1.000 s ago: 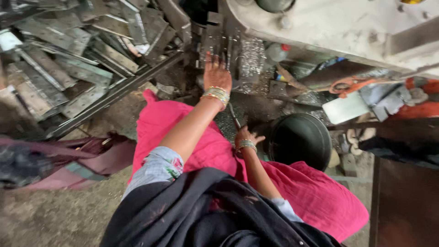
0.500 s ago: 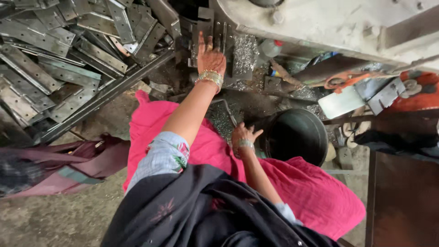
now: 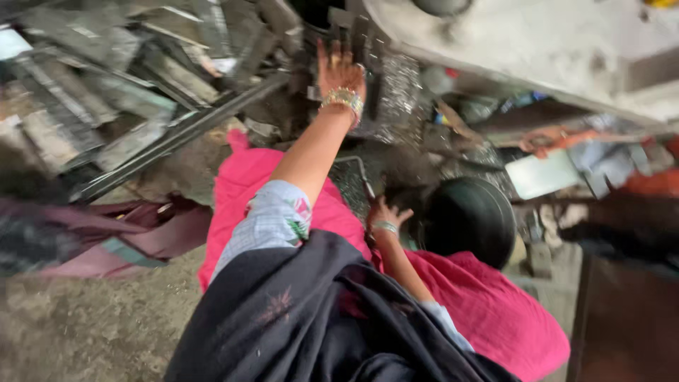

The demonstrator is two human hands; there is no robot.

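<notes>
Reached further up since half a second back: left hand [image 3: 339, 69], arm now stretched long from the pink lap [image 3: 247, 184] toward the grey machine [image 3: 509, 42], fingers spread flat and pointing up, bangles at the wrist. Touching or only hovering over the dark metal parts [image 3: 392, 85] under the machine's edge — cannot tell, blur too strong, and nothing seen pinched. Right hand [image 3: 387, 213] kept low, just left of the black bowl [image 3: 470, 219], fingers loosely curled and slightly apart, a bracelet at the wrist; whether gripping anything small, hidden by blur and by the palm turned away. Bowl dark inside, contents not readable, lower rim cut by pink cloth. Left of the machine, a heap of grey metal strips [image 3: 92, 106], smeared by camera motion, edges hard to separate, top and left parts cut off by the frame. Between heap and lap, one long dark bar [image 3: 184, 134] lying aslant. Right of the bowl, a pale flat piece [image 3: 541, 173] and something orange [image 3: 559, 138], shapes too blurred to name. Below everything, a black shawl [image 3: 304, 318] covering the lower arms and body, cut off at the bottom edge. Far left of the lap, purple cloth [image 3: 99, 233] on the dusty floor, half out of focus.
</notes>
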